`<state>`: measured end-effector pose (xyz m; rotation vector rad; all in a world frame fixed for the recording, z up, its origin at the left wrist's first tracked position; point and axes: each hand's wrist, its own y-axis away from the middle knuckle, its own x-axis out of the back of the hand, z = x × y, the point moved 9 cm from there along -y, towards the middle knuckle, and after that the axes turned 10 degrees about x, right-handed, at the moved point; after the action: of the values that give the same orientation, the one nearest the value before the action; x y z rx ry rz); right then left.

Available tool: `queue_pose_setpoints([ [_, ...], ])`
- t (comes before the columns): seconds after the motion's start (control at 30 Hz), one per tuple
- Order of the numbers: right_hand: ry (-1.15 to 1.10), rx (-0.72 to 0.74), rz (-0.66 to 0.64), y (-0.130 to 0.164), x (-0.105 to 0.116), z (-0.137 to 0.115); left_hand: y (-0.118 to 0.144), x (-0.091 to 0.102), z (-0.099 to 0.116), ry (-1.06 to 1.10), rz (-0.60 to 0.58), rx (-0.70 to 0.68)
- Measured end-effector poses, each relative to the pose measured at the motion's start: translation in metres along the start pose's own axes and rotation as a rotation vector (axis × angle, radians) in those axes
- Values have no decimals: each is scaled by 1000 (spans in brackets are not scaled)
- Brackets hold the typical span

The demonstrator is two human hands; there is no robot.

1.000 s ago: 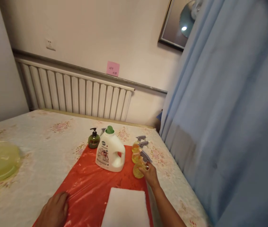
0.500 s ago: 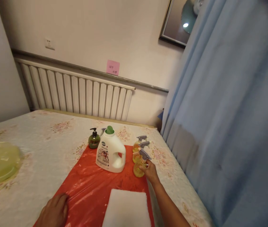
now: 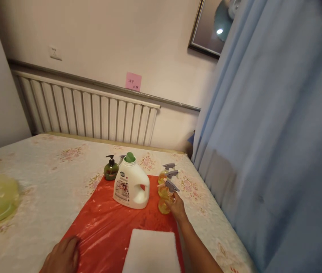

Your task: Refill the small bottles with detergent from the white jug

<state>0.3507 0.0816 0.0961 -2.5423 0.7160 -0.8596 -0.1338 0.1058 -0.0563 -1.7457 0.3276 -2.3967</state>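
My right hand (image 3: 177, 207) is wrapped round the neck of the nearest spray bottle (image 3: 164, 204), a small clear one with yellow liquid and a grey trigger head. Two similar spray bottles (image 3: 162, 175) stand in a row just behind it, partly hidden. My left hand (image 3: 62, 256) lies on the left edge of the red plastic sheet (image 3: 104, 223), holding nothing that I can see. Between the hands stands a white detergent jug (image 3: 134, 185) with a green cap. A green pump bottle (image 3: 111, 170) is behind it to the left. Another grey trigger head (image 3: 121, 159) peeks out behind the jug.
A white foam-like block (image 3: 152, 252) lies at the front of the sheet. Yellowish translucent plastic (image 3: 0, 199) sits at the left on the flowered bed cover (image 3: 49, 182). A blue curtain (image 3: 263, 132) hangs along the right, and a radiator (image 3: 92, 110) lines the far wall.
The view has shifted slightly. My right hand stays on the nearest spray bottle, whose trigger head looks turned a little. My left hand rests in the same place.
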Motion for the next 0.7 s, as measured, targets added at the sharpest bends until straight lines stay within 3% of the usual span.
queue_pose_setpoints([
  [0.27, 108, -83, 92, 20, -11, 22, -1, 1, 0, 38, -39, 41],
  [0.7, 17, -8, 7, 6, -7, 20, 3, 11, 7, 36, -28, 46],
])
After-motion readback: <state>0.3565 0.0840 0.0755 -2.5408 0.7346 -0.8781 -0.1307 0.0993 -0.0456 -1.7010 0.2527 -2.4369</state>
